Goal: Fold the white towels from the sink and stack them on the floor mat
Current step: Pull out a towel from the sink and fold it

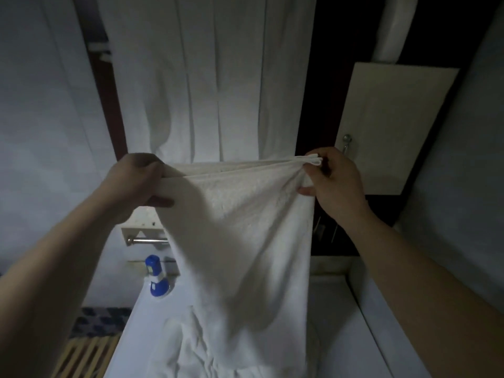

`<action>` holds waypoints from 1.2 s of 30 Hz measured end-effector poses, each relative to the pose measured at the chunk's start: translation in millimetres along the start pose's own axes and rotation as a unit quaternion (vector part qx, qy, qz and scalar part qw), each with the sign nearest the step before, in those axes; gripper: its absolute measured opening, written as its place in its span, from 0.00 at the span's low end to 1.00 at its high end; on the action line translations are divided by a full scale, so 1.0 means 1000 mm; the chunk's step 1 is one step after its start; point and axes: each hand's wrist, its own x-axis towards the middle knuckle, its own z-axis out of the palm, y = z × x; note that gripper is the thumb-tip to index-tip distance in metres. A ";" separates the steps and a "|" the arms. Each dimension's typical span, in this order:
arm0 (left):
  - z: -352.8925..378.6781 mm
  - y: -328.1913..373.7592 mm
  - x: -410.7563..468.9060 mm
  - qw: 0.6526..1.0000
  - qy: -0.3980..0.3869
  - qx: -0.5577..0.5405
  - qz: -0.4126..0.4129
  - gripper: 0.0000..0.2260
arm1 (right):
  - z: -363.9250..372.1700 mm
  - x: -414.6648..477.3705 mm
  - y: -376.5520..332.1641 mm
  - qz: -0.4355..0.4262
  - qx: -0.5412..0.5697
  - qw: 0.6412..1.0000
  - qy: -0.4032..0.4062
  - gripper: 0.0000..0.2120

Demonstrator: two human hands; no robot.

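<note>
A white towel hangs doubled in front of me, stretched between both hands at chest height. My left hand pinches its upper left corner. My right hand pinches the two layered edges at the upper right corner. The towel's lower end drapes down onto a crumpled heap of more white towels lying in the white sink below. The floor mat shows only as a dark patterned patch at the lower left, beside the sink.
A white curtain hangs straight ahead. A blue-and-white bottle stands on the sink's far left corner under a metal rail. A cream cabinet door is at the right. Wooden slats lie on the floor at left.
</note>
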 end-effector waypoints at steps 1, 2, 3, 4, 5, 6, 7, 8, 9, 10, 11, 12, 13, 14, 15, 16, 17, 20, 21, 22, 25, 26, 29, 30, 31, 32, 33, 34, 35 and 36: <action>-0.001 0.006 0.002 1.000 0.002 -0.006 0.009 0.11 | -0.001 0.004 -0.005 -0.004 0.005 1.000 0.005 0.05; -0.002 0.009 0.003 1.000 -0.007 -0.025 0.006 0.10 | -0.002 0.006 -0.008 -0.003 0.009 1.000 0.009 0.05; -0.004 0.012 0.003 0.999 -0.020 -0.047 0.005 0.09 | -0.003 0.009 -0.012 -0.003 0.019 1.000 0.015 0.06; -0.007 0.014 0.003 0.997 -0.045 -0.059 0.012 0.06 | -0.004 0.013 -0.014 -0.001 0.026 0.999 0.018 0.06; -0.009 0.014 0.003 0.995 -0.076 -0.054 0.025 0.05 | -0.004 0.016 -0.016 0.003 0.034 0.999 0.019 0.07; -0.013 0.013 0.004 0.992 -0.116 -0.026 0.043 0.17 | -0.005 0.018 -0.019 0.007 0.041 0.999 0.020 0.07; -0.017 0.010 0.005 0.985 -0.156 0.028 0.064 0.30 | -0.004 0.020 -0.020 0.010 0.045 0.999 0.021 0.07; -0.018 0.009 0.006 0.975 -0.171 0.111 0.088 0.39 | -0.004 0.022 -0.021 0.011 0.049 0.998 0.024 0.07; -0.016 0.006 0.006 0.960 -0.156 0.198 0.122 0.40 | -0.004 0.023 -0.022 0.010 0.051 0.998 0.026 0.08; -0.013 0.003 0.008 0.946 -0.102 0.264 0.156 0.34 | -0.004 0.025 -0.024 0.007 0.048 0.998 0.027 0.08; -0.009 0.001 0.013 0.939 -0.027 0.289 0.185 0.25 | -0.004 0.026 -0.027 0.001 0.040 0.999 0.025 0.09; -0.005 0.002 0.016 0.945 0.028 0.263 0.194 0.15 | -0.003 0.029 -0.030 -0.005 0.033 0.999 0.022 0.09; -0.001 0.003 0.018 0.962 0.052 0.195 0.184 0.09 | -0.003 0.031 -0.033 -0.007 0.034 0.999 0.020 0.09; 0.001 0.006 0.020 0.983 0.050 0.093 0.153 0.05 | -0.002 0.033 -0.037 -0.004 0.044 0.999 0.016 0.08; 0.004 0.009 0.022 0.992 0.043 -0.018 0.120 0.05 | -0.001 0.034 -0.043 -0.005 0.056 0.998 0.011 0.07; 0.007 0.014 0.023 0.989 0.035 -0.112 0.087 0.07 | -0.001 0.035 -0.048 -0.019 0.052 0.998 0.010 0.08; 0.010 0.021 0.022 0.980 0.031 -0.185 0.066 0.09 | -0.001 0.035 -0.055 -0.048 0.033 0.998 0.010 0.09; 0.015 0.048 0.017 0.953 0.035 -0.295 0.064 0.12 | -0.002 0.036 -0.076 -0.103 0.009 0.994 0.018 0.10; 0.016 0.056 0.015 0.950 0.039 -0.300 0.077 0.10 | -0.003 0.037 -0.082 -0.102 0.028 0.994 0.019 0.09; 0.016 0.063 0.013 0.950 0.047 -0.293 0.096 0.08 | -0.004 0.039 -0.087 -0.097 0.052 0.994 0.021 0.09; 0.017 0.079 0.006 0.954 0.086 -0.250 0.143 0.09 | -0.006 0.043 -0.102 -0.101 0.080 0.991 0.033 0.12; 0.017 0.082 0.004 0.954 0.098 -0.241 0.151 0.11 | -0.007 0.043 -0.105 -0.109 0.084 0.990 0.038 0.11; 0.018 0.093 -0.002 0.942 0.120 -0.252 0.186 0.09 | -0.007 0.040 -0.113 -0.129 0.112 0.984 0.058 0.08; 0.019 0.095 -0.005 0.936 0.131 -0.255 0.205 0.06 | -0.008 0.038 -0.116 -0.141 0.114 0.981 0.064 0.08; 0.019 0.098 -0.008 0.930 0.141 -0.256 0.223 0.03 | -0.008 0.037 -0.120 -0.157 0.115 0.979 0.066 0.08; 0.019 0.100 -0.010 0.924 0.153 -0.257 0.239 0.03 | -0.008 0.037 -0.124 -0.169 0.120 0.976 0.066 0.09; 0.019 0.102 -0.011 0.918 0.163 -0.257 0.253 0.02 | -0.008 0.037 -0.128 -0.180 0.124 0.974 0.067 0.09; 0.019 0.104 -0.012 0.914 0.173 -0.254 0.263 0.02 | -0.009 0.037 -0.132 -0.189 0.129 0.971 0.067 0.09; 0.018 0.105 -0.012 0.911 0.183 -0.248 0.275 0.03 | -0.009 0.038 -0.135 -0.196 0.134 0.969 0.066 0.09; 0.017 0.106 -0.012 0.907 0.190 -0.242 0.286 0.04 | -0.010 0.039 -0.137 -0.201 0.141 0.967 0.064 0.08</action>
